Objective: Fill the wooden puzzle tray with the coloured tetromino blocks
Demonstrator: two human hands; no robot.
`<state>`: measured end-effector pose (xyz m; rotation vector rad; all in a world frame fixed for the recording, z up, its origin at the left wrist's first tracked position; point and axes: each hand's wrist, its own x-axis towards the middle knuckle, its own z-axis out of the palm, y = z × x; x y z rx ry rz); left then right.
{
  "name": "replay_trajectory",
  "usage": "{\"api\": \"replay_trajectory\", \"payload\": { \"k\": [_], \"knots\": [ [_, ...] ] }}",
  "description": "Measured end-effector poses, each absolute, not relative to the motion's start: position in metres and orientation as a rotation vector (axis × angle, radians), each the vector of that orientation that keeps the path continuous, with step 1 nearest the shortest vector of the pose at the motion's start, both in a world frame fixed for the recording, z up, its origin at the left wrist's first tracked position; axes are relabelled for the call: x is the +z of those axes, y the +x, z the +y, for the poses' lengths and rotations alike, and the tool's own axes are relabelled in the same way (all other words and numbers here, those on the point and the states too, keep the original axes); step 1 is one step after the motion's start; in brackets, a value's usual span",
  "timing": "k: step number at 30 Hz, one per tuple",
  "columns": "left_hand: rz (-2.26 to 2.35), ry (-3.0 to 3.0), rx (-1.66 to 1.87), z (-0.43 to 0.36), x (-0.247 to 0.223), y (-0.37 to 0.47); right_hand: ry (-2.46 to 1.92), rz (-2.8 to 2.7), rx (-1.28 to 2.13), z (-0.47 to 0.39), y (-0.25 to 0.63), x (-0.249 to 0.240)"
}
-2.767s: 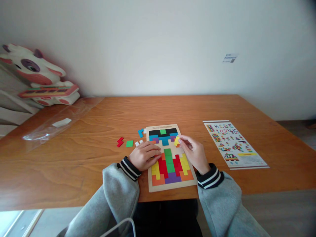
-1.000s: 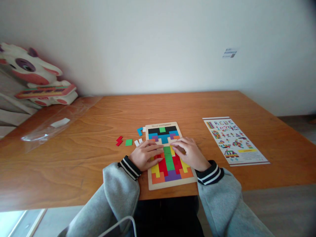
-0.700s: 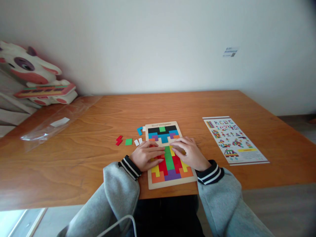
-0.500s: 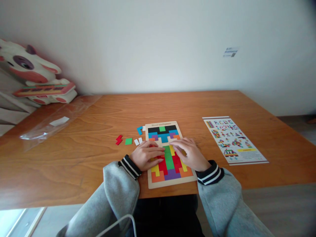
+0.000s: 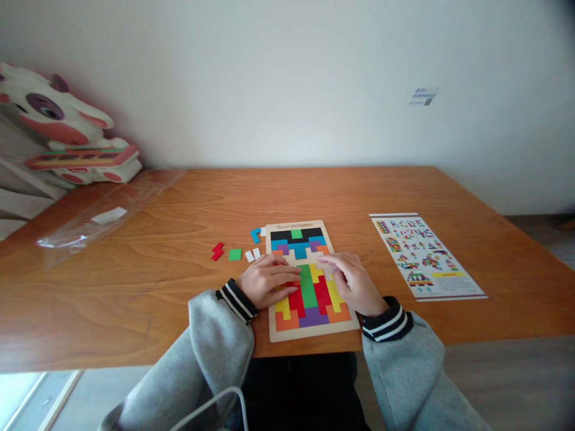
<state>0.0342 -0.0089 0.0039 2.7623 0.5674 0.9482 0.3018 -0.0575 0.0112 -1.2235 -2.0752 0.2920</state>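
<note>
The board [image 5: 309,331] lay on the surface [image 5: 215,203], the left hand [image 5: 268,281] spread flat over its left side. The right hand [image 5: 353,280], thumb parted from fingers, was near a yellow piece [image 5: 315,273] beside green blocks [image 5: 308,290].

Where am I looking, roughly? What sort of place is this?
Probably a room in a home, perhaps used for play: a cow-shaped toy keyboard stands at the far left, and a colourful block puzzle board lies on a plain wooden table.
</note>
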Motion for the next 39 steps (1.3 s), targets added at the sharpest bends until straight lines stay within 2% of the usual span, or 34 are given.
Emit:
{"api": "replay_trajectory", "payload": {
  "k": [7,18,29,39],
  "knots": [
    [0.663,2.811,1.025,-0.008,0.019,0.019,-1.28,-2.019,0.236,-0.068,0.307,0.014],
    [1.276,2.813,1.013,-0.015,0.019,-0.073,-1.405,-1.786,0.278,-0.082,0.316,0.006],
    [1.703,2.557,0.897,-0.007,0.009,-0.079,-1.433,-1.785,0.289,-0.081,0.316,0.003],
    [1.554,2.499,0.71,0.015,0.018,-0.112,-1.429,-1.772,0.282,-0.08,0.316,0.001]
  ]
}}
